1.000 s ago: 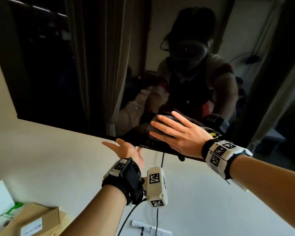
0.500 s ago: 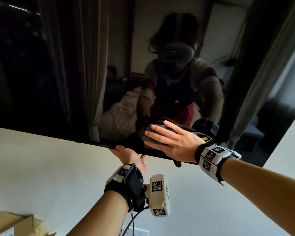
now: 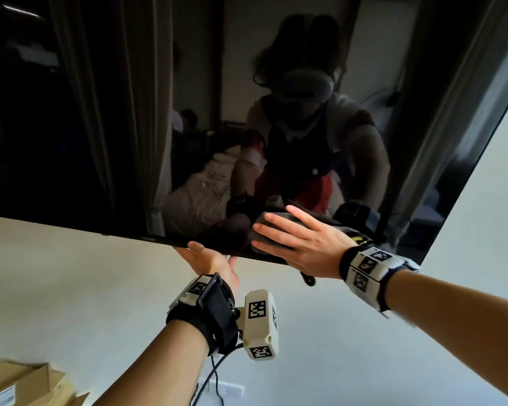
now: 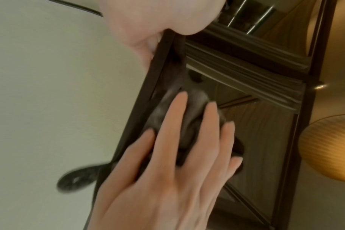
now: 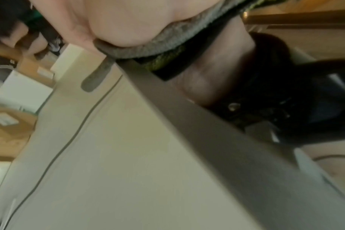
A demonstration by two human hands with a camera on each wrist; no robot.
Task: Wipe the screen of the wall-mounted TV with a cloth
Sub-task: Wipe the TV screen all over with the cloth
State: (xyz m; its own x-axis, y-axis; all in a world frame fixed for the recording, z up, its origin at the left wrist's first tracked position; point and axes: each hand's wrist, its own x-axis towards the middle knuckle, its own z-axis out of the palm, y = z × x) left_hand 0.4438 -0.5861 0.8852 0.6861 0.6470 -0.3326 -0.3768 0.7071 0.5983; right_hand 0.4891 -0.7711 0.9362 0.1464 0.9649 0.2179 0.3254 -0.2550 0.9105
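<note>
The wall-mounted TV (image 3: 100, 127) is a big dark screen that mirrors the person and the room. My right hand (image 3: 299, 241) lies flat with straight, spread fingers on a grey cloth (image 3: 264, 221), pressing it to the glass just above the lower edge. The left wrist view shows the same right hand (image 4: 177, 155) over the cloth (image 4: 195, 99). A hanging loop (image 3: 308, 279) of the cloth dangles below the frame. My left hand (image 3: 210, 260) reaches up from below and holds the TV's lower edge (image 4: 161, 70), with its fingers hidden behind the set.
A pale wall (image 3: 71, 288) runs below and to the right of the TV. Cardboard boxes (image 3: 21, 385) sit at the lower left. A wall socket (image 3: 226, 391) with a dark cable (image 3: 214, 373) is low on the wall. A round orange lamp (image 4: 329, 147) hangs nearby.
My left hand has risen from open below the TV to holding its lower edge. The right hand stays pressed on the cloth near the bottom of the screen. The head view has tilted upward.
</note>
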